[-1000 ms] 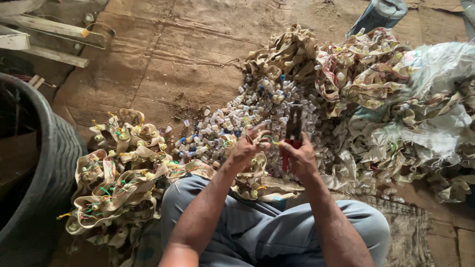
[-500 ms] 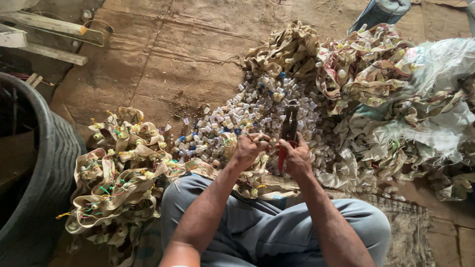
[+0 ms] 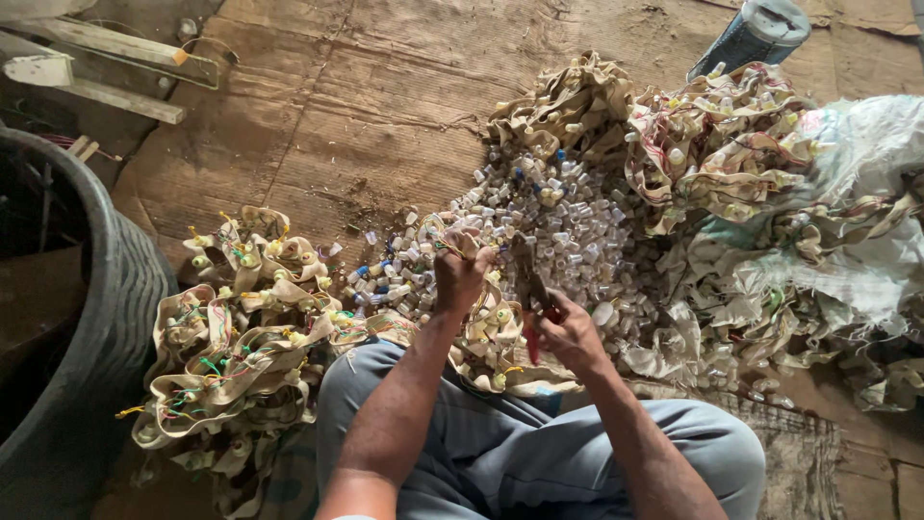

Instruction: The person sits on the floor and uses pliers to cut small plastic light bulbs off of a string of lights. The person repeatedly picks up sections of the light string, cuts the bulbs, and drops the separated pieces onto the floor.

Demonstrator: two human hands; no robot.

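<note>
The left hand (image 3: 460,274) grips a strip (image 3: 481,332) of tape with small sockets; the right hand (image 3: 568,332) is closed around red-handled cutters (image 3: 527,284) beside it. Beyond lies a big pile of cut sockets (image 3: 568,226); uncut heaps (image 3: 241,337) remain either side.

Floor (image 3: 385,87): worn brown sheets laid flat, creased, dusty, seams running diagonally. Left edge: large dark ribbed tub (image 3: 106,318), curved wall close by. Upper left: pale wooden planks (image 3: 106,96) lying across a shadowed patch, with a thin wire loop (image 3: 197,72) beside them. Top right: blue cylindrical container (image 3: 756,34) with grey lid. Far right: white woven sack (image 3: 866,154), crumpled. Light: soft, even daylight, faint shadows.
</note>
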